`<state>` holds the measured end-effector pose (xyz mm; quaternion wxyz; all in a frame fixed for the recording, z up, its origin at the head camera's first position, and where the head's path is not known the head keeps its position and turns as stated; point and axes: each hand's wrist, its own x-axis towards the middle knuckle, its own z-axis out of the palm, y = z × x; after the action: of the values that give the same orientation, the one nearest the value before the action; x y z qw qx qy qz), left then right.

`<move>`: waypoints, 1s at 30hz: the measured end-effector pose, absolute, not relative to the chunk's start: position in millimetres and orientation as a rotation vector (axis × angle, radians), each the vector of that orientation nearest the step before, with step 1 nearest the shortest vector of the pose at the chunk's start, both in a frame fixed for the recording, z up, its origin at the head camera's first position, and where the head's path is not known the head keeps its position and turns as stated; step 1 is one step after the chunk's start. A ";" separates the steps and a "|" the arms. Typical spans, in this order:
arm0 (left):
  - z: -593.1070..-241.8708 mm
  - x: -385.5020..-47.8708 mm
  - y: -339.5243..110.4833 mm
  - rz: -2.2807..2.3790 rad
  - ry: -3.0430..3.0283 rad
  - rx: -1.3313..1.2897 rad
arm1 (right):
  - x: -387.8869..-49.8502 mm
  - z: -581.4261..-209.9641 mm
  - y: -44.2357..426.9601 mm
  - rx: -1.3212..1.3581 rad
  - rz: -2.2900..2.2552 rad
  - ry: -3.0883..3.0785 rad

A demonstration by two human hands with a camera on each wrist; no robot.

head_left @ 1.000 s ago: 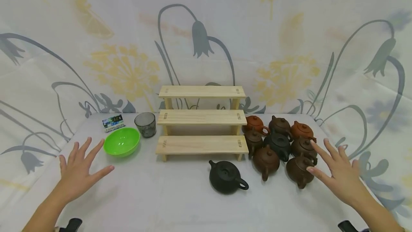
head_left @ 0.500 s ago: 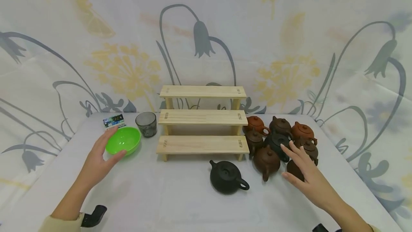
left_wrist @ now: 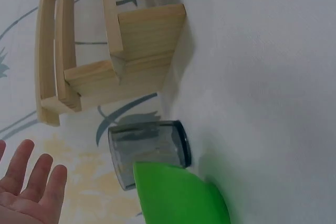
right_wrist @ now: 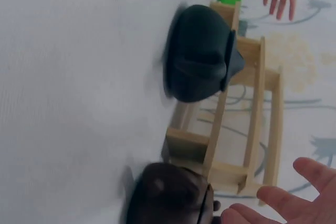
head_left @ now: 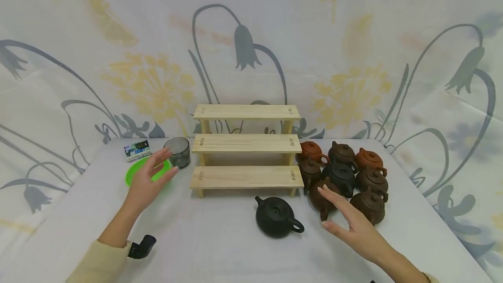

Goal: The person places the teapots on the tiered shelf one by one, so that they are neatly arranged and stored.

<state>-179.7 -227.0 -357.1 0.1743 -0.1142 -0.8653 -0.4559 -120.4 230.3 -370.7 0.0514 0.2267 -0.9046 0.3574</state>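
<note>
My left hand (head_left: 147, 184) hovers over the green bowl (head_left: 135, 173), fingers loosely bent and holding nothing; it hides part of the bowl. Just past the fingertips stands a grey glass cup (head_left: 181, 154). On the other side my right hand (head_left: 355, 230) hangs in the air with fingers spread, beside a brown teapot (head_left: 320, 200) that it partly covers in the head view. To its left a black teapot (head_left: 275, 216) sits alone on the white cloth, handle toward the right. In the right wrist view the black teapot (right_wrist: 199, 56) stands apart from the fingers (right_wrist: 283, 203).
A three-tier wooden shelf (head_left: 246, 176) stands at the middle back. Right of it, several brown, reddish and black teapots (head_left: 342, 176) crowd together. A small printed card or box (head_left: 137, 150) lies behind the bowl. A patterned cloth (head_left: 346, 56) hangs behind the table.
Both hands have moved inward from the sides, the left over the bowl toward the cup, the right toward the black teapot. The objects stay where they were.
</note>
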 end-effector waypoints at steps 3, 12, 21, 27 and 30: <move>-358.6 -188.2 -219.0 -1.359 -2.463 -0.299 | -120.0 -374.4 224.5 0.699 1.099 -2.767; -359.7 -210.2 -202.7 -1.513 -2.458 -0.201 | -119.1 -384.0 211.4 0.744 1.158 -2.787; -363.2 -232.4 -194.4 -1.630 -2.461 -0.051 | -125.4 -393.1 205.9 0.731 1.334 -2.904; -366.5 -243.3 -186.4 -1.718 -2.425 -0.017 | -132.1 -400.1 202.1 0.734 1.418 -2.891; -368.1 -247.5 -182.6 -1.764 -2.413 -0.006 | -135.2 -403.7 201.4 0.765 1.480 -2.876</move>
<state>-247.5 -182.6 -368.1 0.0762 -0.0022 -0.8050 -0.5883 -135.2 201.4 -403.7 -0.0908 0.2291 -0.8617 0.4436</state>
